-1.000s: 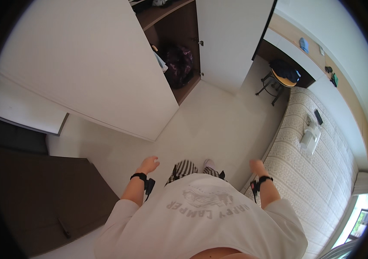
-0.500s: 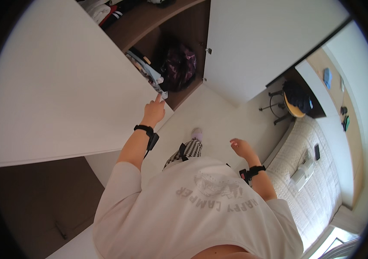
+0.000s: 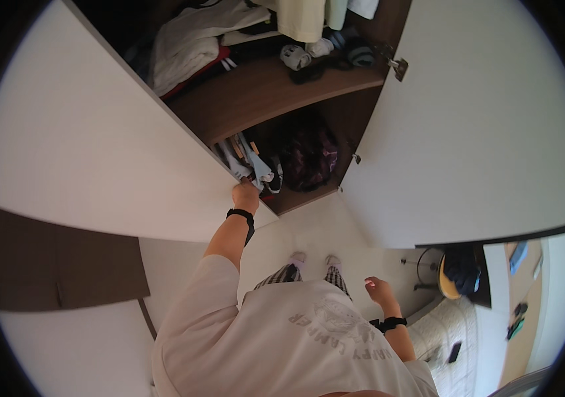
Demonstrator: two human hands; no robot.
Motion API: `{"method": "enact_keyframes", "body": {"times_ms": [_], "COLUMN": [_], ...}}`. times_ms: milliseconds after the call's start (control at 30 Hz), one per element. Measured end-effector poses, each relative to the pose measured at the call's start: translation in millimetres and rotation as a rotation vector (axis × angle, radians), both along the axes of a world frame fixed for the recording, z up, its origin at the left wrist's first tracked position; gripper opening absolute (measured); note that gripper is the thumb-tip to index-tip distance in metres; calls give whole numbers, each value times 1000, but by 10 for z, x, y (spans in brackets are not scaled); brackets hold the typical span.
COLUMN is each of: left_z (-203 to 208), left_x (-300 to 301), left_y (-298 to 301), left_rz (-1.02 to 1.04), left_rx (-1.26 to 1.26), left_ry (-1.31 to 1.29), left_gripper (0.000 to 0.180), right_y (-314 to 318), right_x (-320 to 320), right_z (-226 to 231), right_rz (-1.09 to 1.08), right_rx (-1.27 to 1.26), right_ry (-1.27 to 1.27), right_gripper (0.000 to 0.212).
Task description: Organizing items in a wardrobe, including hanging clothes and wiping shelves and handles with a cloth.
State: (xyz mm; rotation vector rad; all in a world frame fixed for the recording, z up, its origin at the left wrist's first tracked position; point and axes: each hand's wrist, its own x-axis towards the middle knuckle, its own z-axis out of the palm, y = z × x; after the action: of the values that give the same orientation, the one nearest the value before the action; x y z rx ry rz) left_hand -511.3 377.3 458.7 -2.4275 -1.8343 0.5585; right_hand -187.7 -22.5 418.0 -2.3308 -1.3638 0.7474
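Seemingly, a door-handling step is in hand: white left door (image 3: 97,145), ajar at wardrobe (image 3: 249,106), is gripped by its edge in left hand (image 3: 245,197); right hand (image 3: 379,290), loosely curled, unladen, is held well apart; for further swing, steady edge pressure is called for

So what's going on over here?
A person in a white T-shirt is standing at a wardrobe. Their left hand is at the edge of the left wardrobe door; how firmly it grips is hard to tell. Their right hand hangs empty by their side. The right wardrobe door is open too. Inside, folded clothes lie on a brown shelf, and a dark purple bundle sits below.
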Motion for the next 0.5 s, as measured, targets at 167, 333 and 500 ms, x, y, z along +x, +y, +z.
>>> {"method": "enact_keyframes", "body": {"times_ms": [167,333,500], "left_z": [-411,-341,-490], "left_x": [-292,-330,-573], "left_y": [-624,-1829,-2744], "left_rz": [106,80,283], "left_rx": [143,198,246], "left_ry": [-92,-450,-682], "left_gripper": [38,22,19], "right_y": [476,957,1709], "right_x": [364,673,232], "right_z": [259,143,220], "right_rz": [274,413,760], "right_rx": [-165,-106,259], "right_ry": [38,16,150], "right_gripper": [25,23,17]}}
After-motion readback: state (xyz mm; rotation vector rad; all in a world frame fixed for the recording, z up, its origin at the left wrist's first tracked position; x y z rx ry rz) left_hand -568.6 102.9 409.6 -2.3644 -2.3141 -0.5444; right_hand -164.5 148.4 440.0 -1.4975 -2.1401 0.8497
